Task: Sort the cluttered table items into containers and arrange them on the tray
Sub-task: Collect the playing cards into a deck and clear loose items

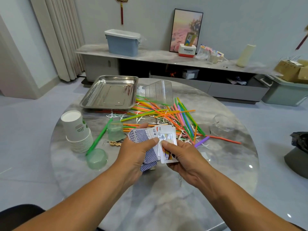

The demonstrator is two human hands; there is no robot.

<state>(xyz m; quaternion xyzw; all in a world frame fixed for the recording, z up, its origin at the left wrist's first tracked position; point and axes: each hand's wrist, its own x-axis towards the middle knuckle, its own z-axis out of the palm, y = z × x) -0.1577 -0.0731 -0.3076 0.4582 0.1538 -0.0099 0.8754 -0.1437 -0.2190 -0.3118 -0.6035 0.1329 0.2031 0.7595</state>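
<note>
Blue-backed playing cards being gathered above the table's near middle: left hand gripping the uneven fan, right hand pinching the face-up queen. Risking a spill, loose cards sliding out onto the straws; tray waiting well apart.

The playing cards show blue lattice-patterned backs and white faces with black and red marks; the straws are green, orange, pink, yellow and purple; the tray is shiny silver; the stacked paper cups are white with green print; two small cups are translucent pale green; the table is grey marbled
</note>
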